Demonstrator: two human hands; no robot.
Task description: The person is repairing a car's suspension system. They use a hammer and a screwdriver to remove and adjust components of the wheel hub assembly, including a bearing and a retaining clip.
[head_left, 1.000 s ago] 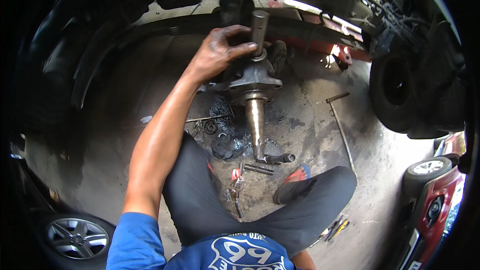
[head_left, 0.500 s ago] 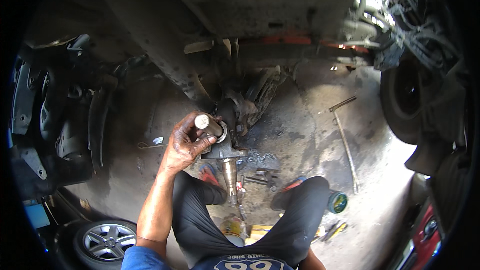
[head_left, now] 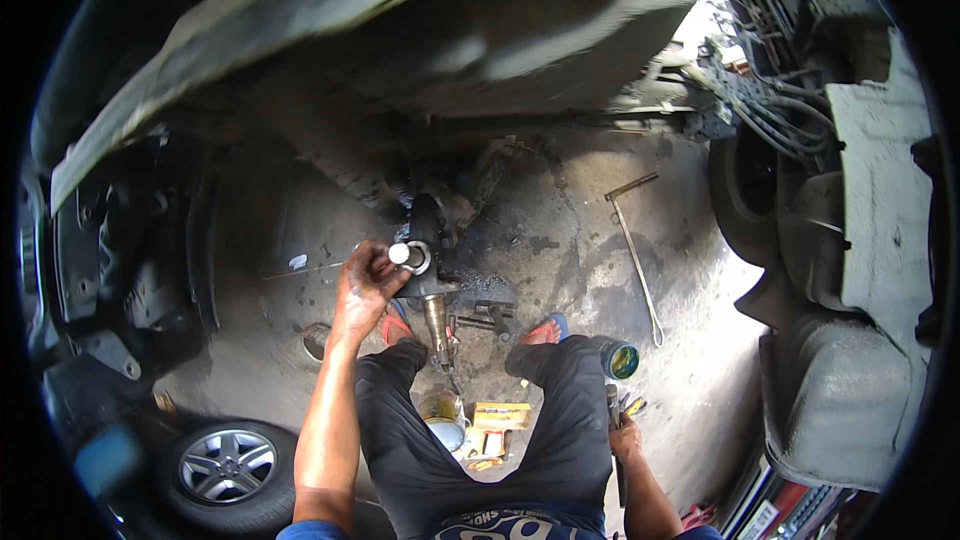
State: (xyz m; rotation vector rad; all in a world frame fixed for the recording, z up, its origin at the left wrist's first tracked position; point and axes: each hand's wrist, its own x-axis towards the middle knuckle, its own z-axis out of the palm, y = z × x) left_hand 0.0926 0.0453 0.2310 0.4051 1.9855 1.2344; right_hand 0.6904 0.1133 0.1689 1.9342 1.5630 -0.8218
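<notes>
My left hand (head_left: 362,285) is closed around a short, thick metal pin (head_left: 400,254) with a bright round end. The pin stands at the round eye of a dark steering knuckle (head_left: 427,223) on the end of the axle. A shiny stepped spindle (head_left: 436,325) points from the knuckle toward me. Down by my right thigh, my right hand (head_left: 627,439) is closed around a long, dark tool (head_left: 617,480); its exact kind is hard to make out. Yellow-handled pliers (head_left: 634,406) lie just beyond that hand.
On the floor are a long T-shaped bar (head_left: 630,255), a hammer-like tool (head_left: 503,322), a green-rimmed can (head_left: 622,361) and yellow boxes (head_left: 502,415). A wheel (head_left: 228,465) lies at the lower left. Vehicle bodywork (head_left: 480,50) hangs overhead, with frame parts at both sides.
My head view has shifted back, bringing the overhead bodywork into sight. My right hand has come into view with a long tool in it. My left hand still grips the pin at the knuckle.
</notes>
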